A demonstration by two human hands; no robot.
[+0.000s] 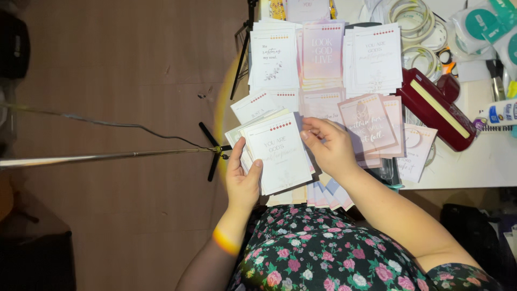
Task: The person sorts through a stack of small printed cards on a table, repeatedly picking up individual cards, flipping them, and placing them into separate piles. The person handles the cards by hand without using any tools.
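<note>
Left hand (242, 180) grips a fanned stack of cards (274, 156); right hand (329, 144) pinches the top card's edge, best lifted singly.

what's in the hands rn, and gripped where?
Left hand holds a stack of white cards by its lower left edge, thumb across the top card. Right hand has its fingers at the stack's upper right edge.

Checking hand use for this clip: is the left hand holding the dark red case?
No, the left hand grips a stack of white cards, while the dark red case lies untouched on the table.
</note>
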